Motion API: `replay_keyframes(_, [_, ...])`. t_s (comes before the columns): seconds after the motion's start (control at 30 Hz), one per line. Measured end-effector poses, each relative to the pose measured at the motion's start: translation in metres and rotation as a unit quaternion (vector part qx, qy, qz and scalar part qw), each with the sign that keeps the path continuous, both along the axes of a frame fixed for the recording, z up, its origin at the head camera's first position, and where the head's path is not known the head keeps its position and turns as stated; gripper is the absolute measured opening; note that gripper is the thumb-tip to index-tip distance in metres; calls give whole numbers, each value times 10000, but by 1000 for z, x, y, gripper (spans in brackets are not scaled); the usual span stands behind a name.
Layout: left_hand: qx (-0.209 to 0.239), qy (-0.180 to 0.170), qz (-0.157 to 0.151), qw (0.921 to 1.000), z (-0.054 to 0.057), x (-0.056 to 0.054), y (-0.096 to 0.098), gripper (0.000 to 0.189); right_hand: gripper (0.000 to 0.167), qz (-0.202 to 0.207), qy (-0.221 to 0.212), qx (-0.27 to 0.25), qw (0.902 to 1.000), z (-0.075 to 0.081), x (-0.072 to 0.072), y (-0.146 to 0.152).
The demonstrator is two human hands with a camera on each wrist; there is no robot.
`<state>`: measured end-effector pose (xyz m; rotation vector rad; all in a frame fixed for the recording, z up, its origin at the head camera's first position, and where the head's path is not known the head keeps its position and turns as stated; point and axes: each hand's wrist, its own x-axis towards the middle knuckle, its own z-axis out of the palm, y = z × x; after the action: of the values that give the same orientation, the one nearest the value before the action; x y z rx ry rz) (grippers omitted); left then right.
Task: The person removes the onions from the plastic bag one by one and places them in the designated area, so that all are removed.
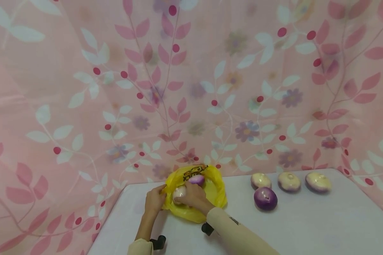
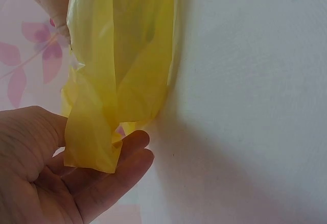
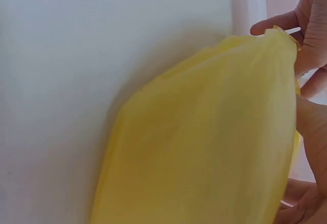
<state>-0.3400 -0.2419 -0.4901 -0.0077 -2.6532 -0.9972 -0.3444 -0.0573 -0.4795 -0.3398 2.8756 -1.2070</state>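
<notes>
A yellow plastic bag (image 1: 222,191) with dark printing lies at the back of the table, its mouth spread wide. My left hand (image 1: 154,201) pinches the bag's left rim; in the left wrist view the edge of the yellow film (image 2: 92,137) sits between thumb and fingers. Inside the mouth, my right hand (image 1: 196,196) holds a whitish turnip (image 1: 179,194), partly covered by the fingers. A purple-and-white turnip (image 1: 196,180) lies in the bag just beyond that hand. The right wrist view shows mostly the bag's outer side (image 3: 204,142), which hides the right fingers.
Right of the bag, three cream-topped turnips stand in a row: the left (image 1: 260,180), the middle (image 1: 289,182) and the right (image 1: 318,182). A dark purple turnip (image 1: 265,198) sits before the left one. A floral curtain (image 1: 191,88) hangs behind the white table (image 1: 306,226).
</notes>
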Motion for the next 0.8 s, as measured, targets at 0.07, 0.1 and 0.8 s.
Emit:
replay_keyframes(0.07, [17,-23,16,10000,-1,1,0,36,66,11,-49,42,10000,-1,1,2])
replay_keyframes(0.1, [24,-27,20,10000,-1,1,0,36,67,19,-79,47,10000,-2,1,4])
replay_keyframes(0.8, [184,-69,29,9998,-1,-1,-3,37,66,580,466,483,9961,10,9,55])
